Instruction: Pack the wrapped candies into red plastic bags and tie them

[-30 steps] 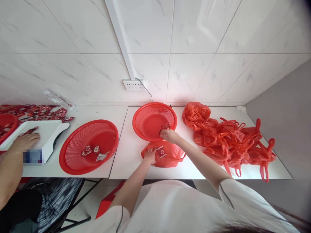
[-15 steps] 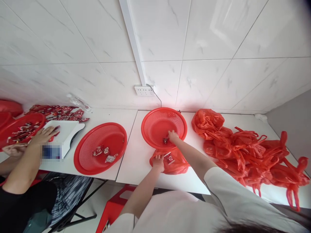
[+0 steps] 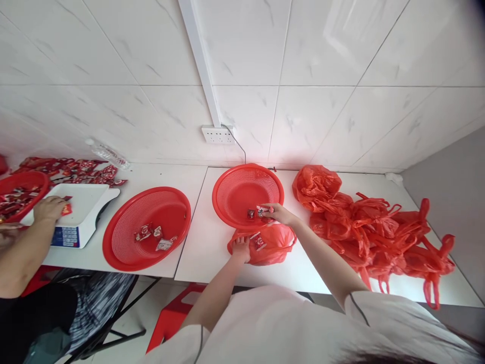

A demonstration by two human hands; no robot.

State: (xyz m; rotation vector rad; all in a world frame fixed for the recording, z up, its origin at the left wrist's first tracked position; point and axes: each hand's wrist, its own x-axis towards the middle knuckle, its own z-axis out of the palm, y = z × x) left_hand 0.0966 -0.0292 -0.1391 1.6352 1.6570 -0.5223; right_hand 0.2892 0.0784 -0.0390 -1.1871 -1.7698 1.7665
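Over a white surface [image 3: 204,253], a person in a white top [image 3: 273,313] holds the right hand [image 3: 279,214] at the near right side of a round red basket [image 3: 242,194], its fingers closed on a small wrapped packet [image 3: 260,211]. A second packet [image 3: 250,214] lies in the basket, just left of those fingers. Nearer the body, the left hand [image 3: 241,247] rests on a red plastic bag [image 3: 278,250], fingers spread over its left part; whether they grip the plastic cannot be told. A red-and-white packet [image 3: 258,241] sits at the bag just right of the left fingers and below the right ones.

To the right of both hands' fingers spreads a heap of red bags [image 3: 364,227] with handles poking up. Left of the left fingers, near them, stands a wider red basket [image 3: 129,217] with a few packets inside. Farther left, well apart, a co-worker's hand [image 3: 51,208] is over a flat-topped white device [image 3: 89,194], beside a basket of packets [image 3: 43,189]. On the wall beyond the right fingers is a socket strip [image 3: 219,135].
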